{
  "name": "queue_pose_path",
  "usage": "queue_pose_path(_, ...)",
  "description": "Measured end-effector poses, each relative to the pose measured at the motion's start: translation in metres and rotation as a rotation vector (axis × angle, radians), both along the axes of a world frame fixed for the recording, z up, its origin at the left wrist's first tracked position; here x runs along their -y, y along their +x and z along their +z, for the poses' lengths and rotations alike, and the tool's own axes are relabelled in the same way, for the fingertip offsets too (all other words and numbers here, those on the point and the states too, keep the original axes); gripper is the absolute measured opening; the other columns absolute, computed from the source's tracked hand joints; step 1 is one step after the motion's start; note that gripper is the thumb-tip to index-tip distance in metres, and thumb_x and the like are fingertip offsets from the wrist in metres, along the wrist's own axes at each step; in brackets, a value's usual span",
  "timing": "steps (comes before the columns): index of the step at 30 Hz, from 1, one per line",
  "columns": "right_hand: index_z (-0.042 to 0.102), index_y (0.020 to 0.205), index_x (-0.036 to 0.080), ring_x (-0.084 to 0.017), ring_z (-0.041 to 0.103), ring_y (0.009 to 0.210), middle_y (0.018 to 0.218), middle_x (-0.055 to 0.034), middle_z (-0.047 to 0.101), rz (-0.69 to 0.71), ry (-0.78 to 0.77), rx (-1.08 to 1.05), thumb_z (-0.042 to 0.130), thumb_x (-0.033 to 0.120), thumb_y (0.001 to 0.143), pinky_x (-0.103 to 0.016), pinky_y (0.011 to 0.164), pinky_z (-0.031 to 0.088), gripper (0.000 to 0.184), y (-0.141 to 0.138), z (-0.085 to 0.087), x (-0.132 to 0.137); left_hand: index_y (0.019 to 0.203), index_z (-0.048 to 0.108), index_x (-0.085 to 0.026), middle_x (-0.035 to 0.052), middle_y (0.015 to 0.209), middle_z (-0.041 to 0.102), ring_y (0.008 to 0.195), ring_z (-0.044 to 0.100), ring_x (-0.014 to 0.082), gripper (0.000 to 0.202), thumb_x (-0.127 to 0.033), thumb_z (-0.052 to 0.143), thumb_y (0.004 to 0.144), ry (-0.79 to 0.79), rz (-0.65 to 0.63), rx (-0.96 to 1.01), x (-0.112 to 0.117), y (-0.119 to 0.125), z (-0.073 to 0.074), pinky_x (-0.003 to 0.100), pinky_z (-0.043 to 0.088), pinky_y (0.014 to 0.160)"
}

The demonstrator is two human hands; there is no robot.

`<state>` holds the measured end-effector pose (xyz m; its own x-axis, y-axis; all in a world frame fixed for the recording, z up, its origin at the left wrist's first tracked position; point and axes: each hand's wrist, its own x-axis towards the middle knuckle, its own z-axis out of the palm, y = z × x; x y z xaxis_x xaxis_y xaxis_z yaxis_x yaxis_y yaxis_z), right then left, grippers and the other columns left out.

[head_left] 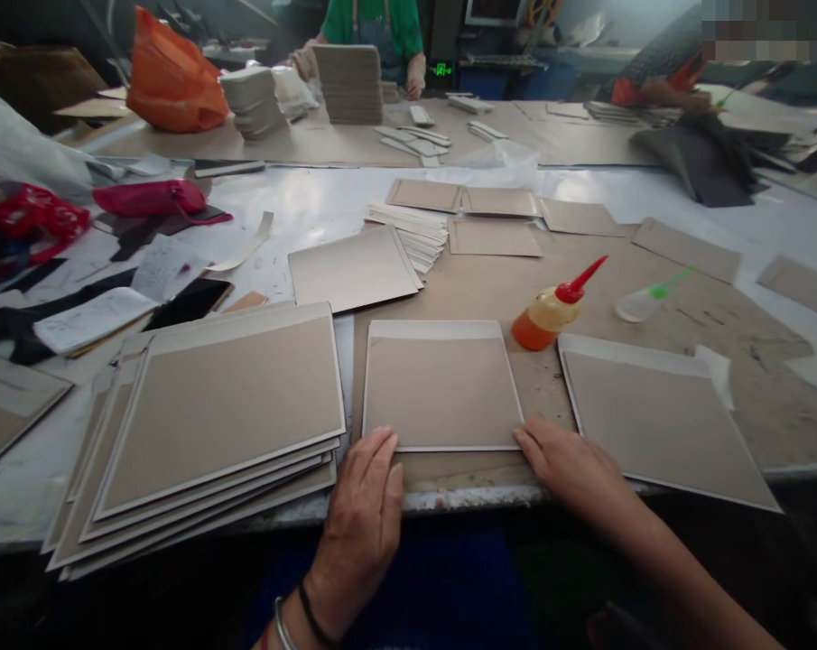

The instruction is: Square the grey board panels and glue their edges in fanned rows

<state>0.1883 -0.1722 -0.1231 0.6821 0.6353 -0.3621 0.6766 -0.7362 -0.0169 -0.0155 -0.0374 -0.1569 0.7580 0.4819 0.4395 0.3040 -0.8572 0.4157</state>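
Note:
A flat grey-brown board panel (441, 388) with pale borders lies in front of me at the table edge. The outstretched fingers of my left hand (364, 515) rest on its near left corner, the thumb held apart. At the near right corner, my right hand (570, 456) has its fingers closed together on the panel's edge; the fingers' undersides are hidden. To the left is an uneven stack of similar panels (232, 397). Another such panel (658, 415) lies to the right, jutting past the table edge.
A squeeze bottle (547, 316) with orange liquid and a red nozzle stands behind the panel. A smaller green-tipped bottle (642, 304) lies beyond. Fanned sheets (412, 236), a phone (190, 302) and a notebook (93, 320) are further back. A person in green (408, 27) stands opposite.

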Motion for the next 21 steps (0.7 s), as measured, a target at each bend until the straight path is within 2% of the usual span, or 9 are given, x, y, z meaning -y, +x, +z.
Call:
queue_pose_path(3,0.054,0.081,0.021,-0.020,0.061,0.076,0.083,-0.0050,0.065,0.004,0.008,0.003,0.031,0.034,0.091,-0.028,0.061,0.033,0.028,0.000,0.000,0.000,0.127,0.038,-0.013,0.0125,0.127,0.046,0.121,0.041,0.0190,0.040,-0.012,0.038,0.086,-0.036,0.009,0.028,-0.003,0.002,0.001,0.039,0.039,0.102)
queue_pose_path(7,0.054,0.082,0.021,-0.020,0.061,0.078,0.086,-0.0051,0.065,0.008,0.009,0.002,0.032,0.033,0.091,-0.027,0.062,0.033,0.026,0.000,0.002,0.000,0.130,0.035,-0.012,0.0148,0.135,0.039,0.129,0.030,0.0261,0.046,-0.014,0.042,0.085,0.127,-0.042,-0.058,-0.004,0.006,-0.007,0.047,0.037,0.102)
queue_pose_path(13,0.055,0.082,0.021,-0.020,0.061,0.075,0.084,-0.0050,0.065,-0.001,0.003,-0.008,0.032,0.032,0.091,-0.027,0.060,0.032,0.027,-0.002,0.006,-0.001,0.126,0.045,-0.019,0.0158,0.137,0.036,0.129,0.027,0.0333,0.044,-0.024,0.049,0.083,0.278,-0.079,-0.167,-0.003,0.007,-0.012,0.052,0.039,0.098)
queue_pose_path(18,0.057,0.079,0.020,-0.020,0.060,0.074,0.079,-0.0057,0.065,-0.005,0.022,-0.038,0.031,0.034,0.089,-0.027,0.060,0.031,0.031,0.001,0.008,-0.002,0.124,0.047,-0.017,0.0209,0.136,0.036,0.127,0.029,0.0362,0.044,-0.026,0.051,0.082,0.336,-0.086,-0.175,-0.003,0.007,-0.012,0.052,0.040,0.096)
queue_pose_path(21,0.057,0.070,0.020,-0.019,0.059,0.071,0.074,-0.0055,0.064,0.006,0.041,-0.134,0.032,0.036,0.088,-0.026,0.060,0.032,0.035,0.010,0.011,0.000,0.124,0.048,-0.016,0.0225,0.134,0.037,0.127,0.031,0.0372,0.045,-0.026,0.053,0.080,0.353,-0.084,-0.165,-0.004,0.008,-0.013,0.053,0.040,0.095)
